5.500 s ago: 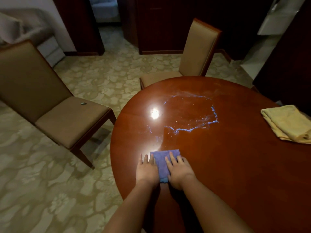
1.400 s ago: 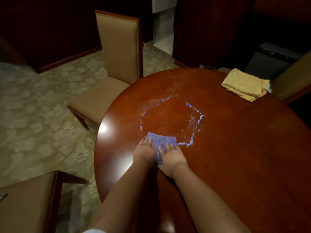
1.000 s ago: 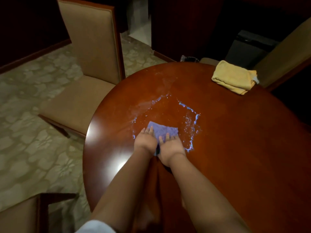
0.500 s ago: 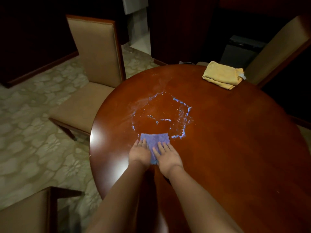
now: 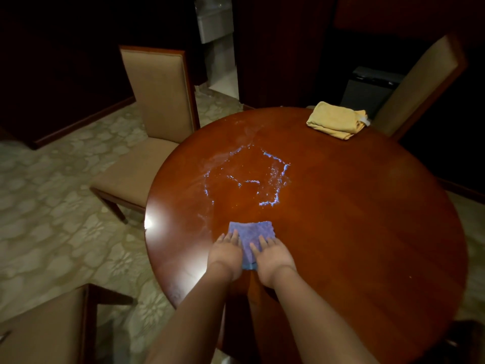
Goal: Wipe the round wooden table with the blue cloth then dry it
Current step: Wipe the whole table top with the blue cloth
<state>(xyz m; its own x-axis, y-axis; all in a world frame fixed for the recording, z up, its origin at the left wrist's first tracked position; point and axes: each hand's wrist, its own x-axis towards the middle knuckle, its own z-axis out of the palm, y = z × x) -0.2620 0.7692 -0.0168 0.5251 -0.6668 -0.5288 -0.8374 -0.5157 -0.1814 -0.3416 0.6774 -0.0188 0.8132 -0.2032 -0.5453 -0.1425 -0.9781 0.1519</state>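
Room: a dim room with dark wood walls at the back and a pale carpet [image 5: 52, 219] with a flower pattern on the floor.
Table: a round wooden table [image 5: 354, 232], shiny and reddish brown. A bright spot of light shines on its left edge.
Wet patch: a ring of bluish-white streaks [image 5: 249, 179] sits on the table top, a bit past the middle toward the far side. It lies just beyond the cloth and does not touch it.
Blue cloth: the blue cloth [image 5: 252, 232] lies flat on the table, on the near left part, between the two hands. Its far edge sticks out past the fingertips.
Left hand: the left hand [image 5: 225, 252] lies flat on the left side of the blue cloth, palm down. The fingers are straight and close together and press on the cloth.
Right hand: the right hand [image 5: 273, 256] lies flat on the right side of the blue cloth, palm down. The fingers are straight and a little spread, with the tips on the cloth.
Arms: both bare arms reach in from the bottom, side by side.
Yellow towel: a folded yellow towel [image 5: 336, 123] lies at the far edge of the table, well apart from the hands.
Chairs: one tan chair [image 5: 157, 114] stands at the left far side of the table. Another tan chair [image 5: 420, 88] stands at the right far side, behind the yellow towel. The corner of a third chair [image 5: 44, 334] shows at the bottom left.
Bin: a dark grey bin [image 5: 370, 85] stands on the floor behind the table.
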